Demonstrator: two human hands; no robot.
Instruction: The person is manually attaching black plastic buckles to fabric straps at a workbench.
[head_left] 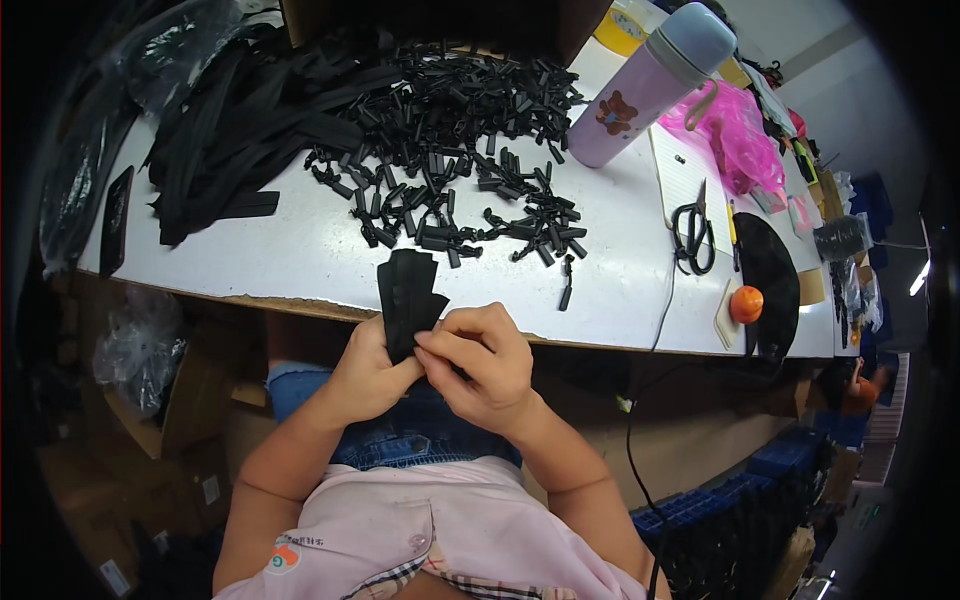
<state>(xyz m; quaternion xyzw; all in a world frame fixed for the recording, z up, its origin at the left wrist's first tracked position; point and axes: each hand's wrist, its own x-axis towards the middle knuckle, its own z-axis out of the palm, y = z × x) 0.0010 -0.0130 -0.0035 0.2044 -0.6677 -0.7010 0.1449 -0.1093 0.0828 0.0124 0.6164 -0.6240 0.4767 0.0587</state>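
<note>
My left hand (368,372) grips a small bundle of flat black strips (406,292) that stand up from my fist at the table's front edge. My right hand (482,362) is closed beside it, its fingertips pinching the lower end of the same bundle. What lies between my fingers is hidden. Behind my hands, on the white table (300,262), spreads a heap of several small black plastic pieces (462,150). A pile of long black straps (240,125) lies at the far left.
A lilac bottle (650,82) with a grey cap stands at the back right. Black scissors (692,236), a pink plastic bag (737,135), an orange ball-shaped object (746,304) and a black oval piece (772,272) lie on the right. A dark phone (116,218) rests at the left edge.
</note>
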